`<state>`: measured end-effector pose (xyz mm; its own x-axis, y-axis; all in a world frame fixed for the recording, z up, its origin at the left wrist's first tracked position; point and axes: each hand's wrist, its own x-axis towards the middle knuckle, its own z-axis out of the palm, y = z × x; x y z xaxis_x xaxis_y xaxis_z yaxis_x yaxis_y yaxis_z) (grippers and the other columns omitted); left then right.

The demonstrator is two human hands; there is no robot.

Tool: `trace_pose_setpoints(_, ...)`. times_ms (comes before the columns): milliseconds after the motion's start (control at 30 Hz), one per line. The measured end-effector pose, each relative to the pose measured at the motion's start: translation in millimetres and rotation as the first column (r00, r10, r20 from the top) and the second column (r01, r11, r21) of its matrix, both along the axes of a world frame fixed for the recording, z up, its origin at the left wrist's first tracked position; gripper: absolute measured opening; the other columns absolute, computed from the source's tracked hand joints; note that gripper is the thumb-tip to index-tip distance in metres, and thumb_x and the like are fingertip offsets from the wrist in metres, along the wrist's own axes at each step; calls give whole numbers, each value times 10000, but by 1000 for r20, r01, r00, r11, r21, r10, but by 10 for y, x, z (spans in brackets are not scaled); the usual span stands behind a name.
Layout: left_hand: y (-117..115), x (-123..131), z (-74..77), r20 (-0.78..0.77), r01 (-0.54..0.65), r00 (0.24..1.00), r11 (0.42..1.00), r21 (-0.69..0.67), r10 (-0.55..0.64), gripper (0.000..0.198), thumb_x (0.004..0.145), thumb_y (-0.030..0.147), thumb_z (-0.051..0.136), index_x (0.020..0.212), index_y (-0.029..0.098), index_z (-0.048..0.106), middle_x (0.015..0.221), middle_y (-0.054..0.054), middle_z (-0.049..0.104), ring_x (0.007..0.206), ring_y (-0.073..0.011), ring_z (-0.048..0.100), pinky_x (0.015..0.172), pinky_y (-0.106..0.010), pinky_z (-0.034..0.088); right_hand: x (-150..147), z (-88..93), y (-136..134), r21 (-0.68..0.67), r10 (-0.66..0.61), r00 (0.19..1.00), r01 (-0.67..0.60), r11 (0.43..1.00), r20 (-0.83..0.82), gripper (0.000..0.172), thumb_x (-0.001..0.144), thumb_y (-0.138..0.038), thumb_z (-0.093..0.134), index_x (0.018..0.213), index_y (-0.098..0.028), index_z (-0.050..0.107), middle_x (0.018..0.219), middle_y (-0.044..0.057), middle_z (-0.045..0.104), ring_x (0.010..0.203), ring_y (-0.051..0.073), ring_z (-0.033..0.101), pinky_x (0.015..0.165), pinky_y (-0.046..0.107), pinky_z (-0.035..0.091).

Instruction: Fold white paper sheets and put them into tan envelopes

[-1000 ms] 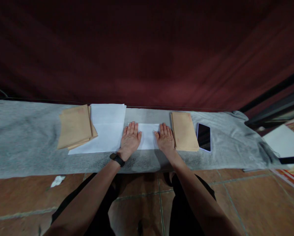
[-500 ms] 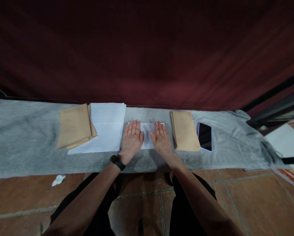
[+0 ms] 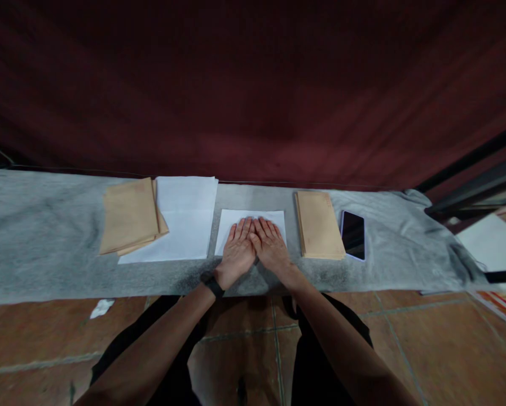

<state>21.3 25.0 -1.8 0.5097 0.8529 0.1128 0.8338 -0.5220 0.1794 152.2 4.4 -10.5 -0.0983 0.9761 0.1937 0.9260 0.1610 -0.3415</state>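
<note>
A folded white sheet of paper lies on the grey cloth-covered bench in front of me. My left hand and my right hand rest flat on the sheet's middle, side by side and touching, fingers straight and pointing away from me. Neither hand holds anything. A black band sits on my left wrist.
A stack of white sheets lies left of the hands, with brown envelopes overlapping its left edge. Right of the hands are another brown envelope stack and a dark phone. A dark red curtain hangs behind the bench.
Both hands have slid inward from the sheet's left and right ends until they meet at its middle. The sheet's ends now show.
</note>
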Motion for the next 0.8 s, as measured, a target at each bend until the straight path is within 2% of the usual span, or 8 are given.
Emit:
trace_pose_setpoints(167, 24, -46, 19, 29, -54, 998, 999, 3, 53, 572, 995, 213, 262, 1540, 58, 341, 1618, -153, 331, 1540, -254, 184, 1253, -476, 176, 54, -32, -5, 26, -33, 998, 32, 999, 48, 544, 1071, -392, 294, 1518, -107, 416, 1599, 136, 363, 1501, 273, 306, 1231, 482, 240)
trace_pose_setpoints(300, 54, -117, 32, 39, -101, 994, 995, -6, 101, 571, 1012, 281, 284, 1541, 76, 352, 1622, -137, 325, 1537, -255, 201, 1259, -467, 138, 133, -54, -24, 60, -48, 996, 44, 997, 80, 531, 1062, -390, 348, 1532, -149, 401, 1607, 126, 346, 1502, 290, 301, 1217, 498, 256)
trace_pose_setpoints(467, 80, -188, 23, 32, -153, 988, 988, -1, 153, 581, 1025, 340, 278, 1556, 109, 335, 1619, -126, 328, 1536, -277, 203, 1251, -532, 89, 187, -76, -33, 94, -71, 993, 61, 994, 99, 540, 1057, -407, 359, 1542, -172, 385, 1605, 125, 355, 1484, 299, 335, 1203, 513, 266)
trace_pose_setpoints(800, 120, -264, 16, 22, -177, 984, 984, 15, 177, 604, 1024, 365, 278, 1553, 79, 333, 1624, -153, 305, 1531, -289, 219, 1245, -514, 147, 247, -81, -32, 109, -98, 985, 83, 991, 141, 550, 1048, -420, 400, 1532, -159, 403, 1597, 142, 375, 1459, 307, 369, 1193, 499, 281)
